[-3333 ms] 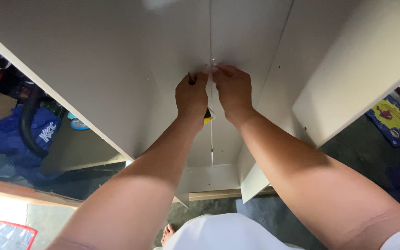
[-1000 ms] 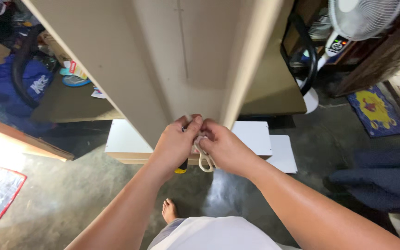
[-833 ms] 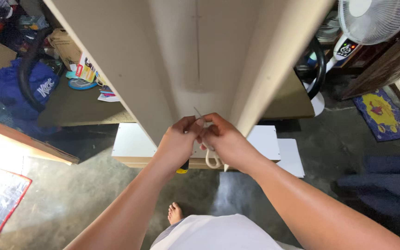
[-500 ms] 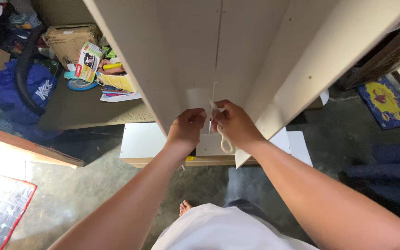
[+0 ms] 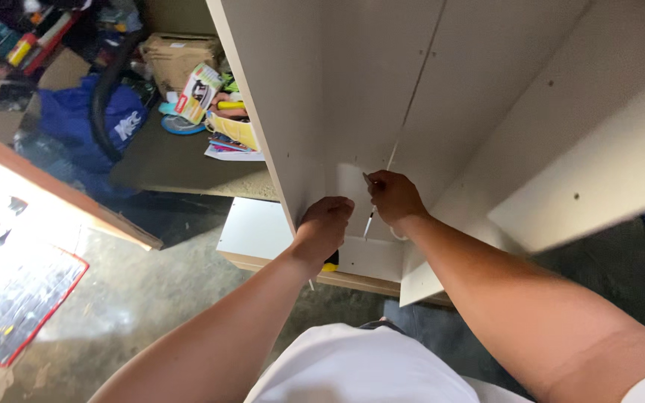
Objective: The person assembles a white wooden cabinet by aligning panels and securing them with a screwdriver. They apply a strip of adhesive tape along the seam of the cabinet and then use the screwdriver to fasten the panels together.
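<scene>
— Where do we have our hands on the cabinet panel (image 5: 382, 89)?

— Both at its lower edge, beside the seam between the two back boards. Our left hand (image 5: 325, 224) is curled shut over that edge, with something yellow (image 5: 329, 266) showing just beneath the palm; we judge it a tool handle, though most of it is hidden.

— And the other?

— Our right hand (image 5: 393, 198) is closed in a pinch around a thin pale cord (image 5: 368, 221), held right against the seam, probably so the cord stays lined up with the gap.

— Why press so close to the panel?

— It likely steadies the board while the fingers work. Below the panel's edge lies a white board (image 5: 259, 227) on the concrete floor (image 5: 151, 313).
</scene>
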